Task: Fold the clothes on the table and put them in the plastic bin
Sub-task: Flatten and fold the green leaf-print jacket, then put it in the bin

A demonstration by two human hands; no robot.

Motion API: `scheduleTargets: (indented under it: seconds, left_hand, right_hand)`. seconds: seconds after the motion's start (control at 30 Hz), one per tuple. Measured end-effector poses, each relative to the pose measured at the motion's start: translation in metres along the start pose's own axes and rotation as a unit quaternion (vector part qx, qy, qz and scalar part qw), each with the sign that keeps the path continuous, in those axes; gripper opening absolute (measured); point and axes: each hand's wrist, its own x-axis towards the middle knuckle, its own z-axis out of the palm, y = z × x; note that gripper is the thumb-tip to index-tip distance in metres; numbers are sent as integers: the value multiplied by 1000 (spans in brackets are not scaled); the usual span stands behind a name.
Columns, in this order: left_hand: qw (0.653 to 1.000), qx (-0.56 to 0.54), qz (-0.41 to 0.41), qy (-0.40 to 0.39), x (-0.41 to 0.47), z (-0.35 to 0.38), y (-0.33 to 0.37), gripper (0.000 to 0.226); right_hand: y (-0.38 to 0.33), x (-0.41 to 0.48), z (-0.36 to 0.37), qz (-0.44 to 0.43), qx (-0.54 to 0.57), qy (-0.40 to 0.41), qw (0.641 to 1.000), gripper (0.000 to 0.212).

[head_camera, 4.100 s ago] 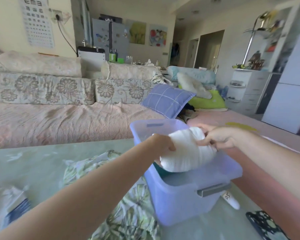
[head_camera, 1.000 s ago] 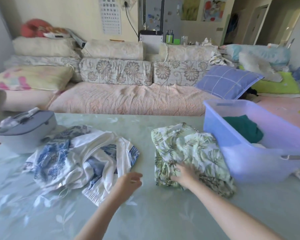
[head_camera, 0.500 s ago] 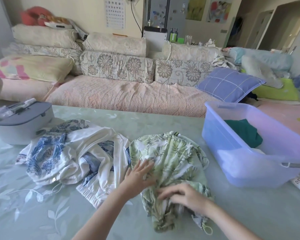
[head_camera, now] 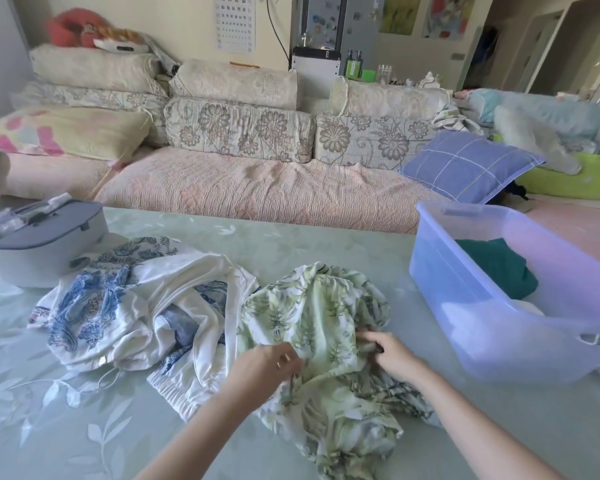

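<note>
1. Head view: my green leaf-print garment [head_camera: 319, 323] lies crumpled on the table [head_camera: 49, 427], in the lower centre of the frame. Its long axis runs from mid-frame down toward the bottom edge, and the lower end is bunched and narrow.
2. The fabric is pale green with darker leaves. It is deeply creased and not yet folded.
3. My left hand [head_camera: 267, 365] has its fingers curled and pinches the cloth at the garment's left edge.
4. My right hand [head_camera: 392, 355] grips a fold on its right side, fingertips buried in the fabric.
5. The blue-and-white garment [head_camera: 125, 303] touches it on the left.
6. The plastic bin [head_camera: 465, 306] stands at right, apart from it, with dark green cloth [head_camera: 499, 268] inside.
</note>
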Motion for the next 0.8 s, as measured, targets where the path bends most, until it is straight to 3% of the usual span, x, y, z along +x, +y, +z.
scheduleTargets:
  seconds: [0.07, 0.13, 0.2, 0.33, 0.43, 0.53, 0.63, 0.7, 0.8]
  left_hand:
    - [997, -13, -4, 76, 5, -2, 2, 26]
    - [996, -39, 14, 80, 8, -3, 6, 35]
    - [1000, -8, 24, -11, 12, 5, 10, 54]
    - [981, 77, -6, -176, 16, 30, 9, 71]
    - [979, 109, -9, -173, 20, 39, 3, 65]
    - [994, -19, -31, -106, 26, 33, 4, 49]
    - [981, -185, -64, -2, 26, 12, 16, 36]
    - [969, -240, -56, 31, 24, -3, 27, 36]
    - [903, -425, -61, 26, 16, -18, 45, 58]
  right_hand:
    - [-11, -3, -9, -24, 25, 12, 999, 60]
    - [-15, -13, -19, -43, 75, 55, 995, 48]
    - [-8, -23, -28, -26, 108, 93, 989, 42]
    - [16, -37, -26, 69, 59, 92, 992, 61]
    - [24, -39, -23, 94, 30, 111, 989, 49]
    - [13, -37, -29, 109, 94, 113, 983, 18]
    - [-14, -35, -38, 84, 352, 123, 924, 12]
    - [-45, -35, -42, 64, 417, 77, 903, 13]
    - [-97, -41, -30, -1, 405, 15, 914, 12]
